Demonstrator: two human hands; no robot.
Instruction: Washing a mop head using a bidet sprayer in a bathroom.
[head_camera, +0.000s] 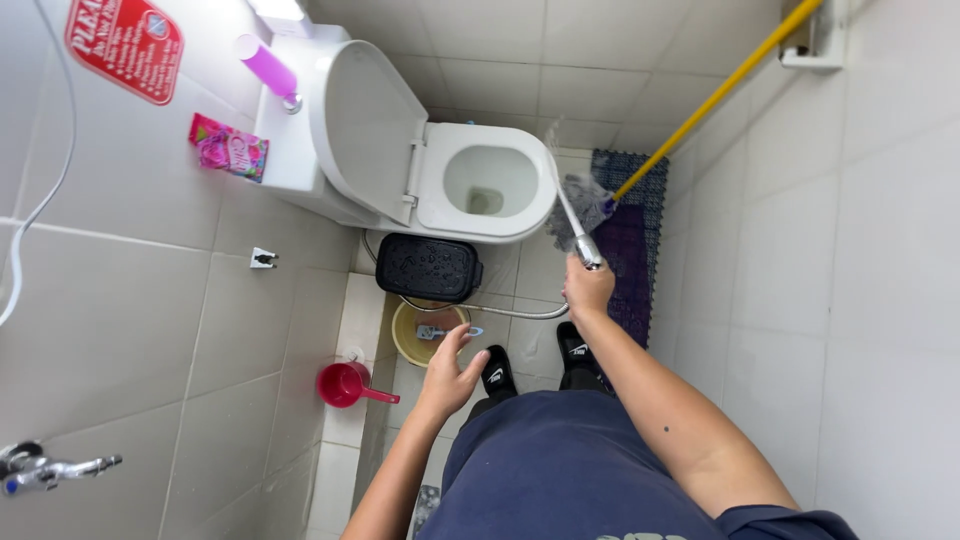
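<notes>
My right hand (588, 288) grips the metal handle of a spray hose (584, 245), and a jet of water leaves it toward the white toilet bowl (490, 180), whose seat and lid (370, 125) stand raised. The hose's metal line (500, 311) runs along the floor behind the hand. My left hand (448, 370) hovers open with spread fingers above the tiled floor, near a yellow bucket (425, 332), holding nothing.
A black lidded bin (428, 267) stands beside the toilet. A grey mop head (582, 205) on a yellow pole (720, 95) leans on the right wall over a purple mat (630, 250). A red dipper (345, 384) rests on a ledge; a tap (50, 467) juts out at left.
</notes>
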